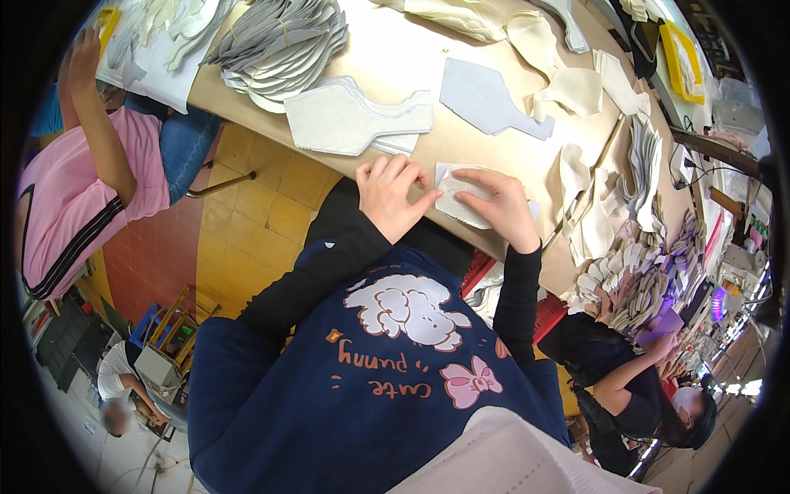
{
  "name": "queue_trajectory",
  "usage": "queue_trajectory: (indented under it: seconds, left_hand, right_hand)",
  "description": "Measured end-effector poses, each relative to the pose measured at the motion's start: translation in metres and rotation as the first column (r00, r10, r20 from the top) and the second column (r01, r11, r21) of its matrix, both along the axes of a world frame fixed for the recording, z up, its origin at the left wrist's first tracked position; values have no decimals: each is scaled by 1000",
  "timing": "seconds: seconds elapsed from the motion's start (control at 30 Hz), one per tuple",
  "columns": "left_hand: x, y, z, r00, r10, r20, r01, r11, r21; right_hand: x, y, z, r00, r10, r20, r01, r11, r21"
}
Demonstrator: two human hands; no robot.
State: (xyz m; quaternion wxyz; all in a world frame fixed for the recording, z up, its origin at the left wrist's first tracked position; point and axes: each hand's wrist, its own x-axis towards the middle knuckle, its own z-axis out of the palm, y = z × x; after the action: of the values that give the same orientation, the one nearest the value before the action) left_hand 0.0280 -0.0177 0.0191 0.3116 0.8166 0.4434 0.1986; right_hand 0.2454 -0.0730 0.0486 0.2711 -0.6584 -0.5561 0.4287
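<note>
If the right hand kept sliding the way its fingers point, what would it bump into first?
The right hand points left across the small white cut piece, so it would probably meet the left hand first; their fingertips look nearly touching already.

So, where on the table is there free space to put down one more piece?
Bare tan table lies between the grey stack and the blue-grey piece. Another strip runs right of the right hand. The right end, by the piled cutouts, is crowded.

Left hand (pixel 393 196) and right hand (pixel 496 206) pressing pale cut piece (pixel 461 206), tan table (pixel 411 74)
</note>
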Motion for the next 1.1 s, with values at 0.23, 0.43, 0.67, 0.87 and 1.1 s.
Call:
queue_trajectory:
  seconds: [0.23, 0.43, 0.67, 0.87, 1.1]
  left_hand:
    - [1, 1, -1, 1000, 18, 4, -18, 999, -41]
    - [2, 2, -1, 1000, 19, 17, -19, 999, -33]
    - [4, 2, -1, 999, 38, 20, -38, 999, -15]
    - [5, 1, -1, 999, 49, -19, -50, 998, -41]
    - [7, 1, -2, 997, 72, -7, -72, 997, -31]
  right_hand:
    - [-1, 0, 2, 1000, -6, 8, 6, 999, -42]
    - [0, -1, 2, 1000, -15, -11, 15, 998, -62]
    - [0, -1, 1, 1000, -14, -10, 13, 998, -57]
    - [0, -2, 0, 1000, -16, 4, 16, 998, -68]
    - [-2, -3, 0, 1000, -25, 9, 26, 997, -68]
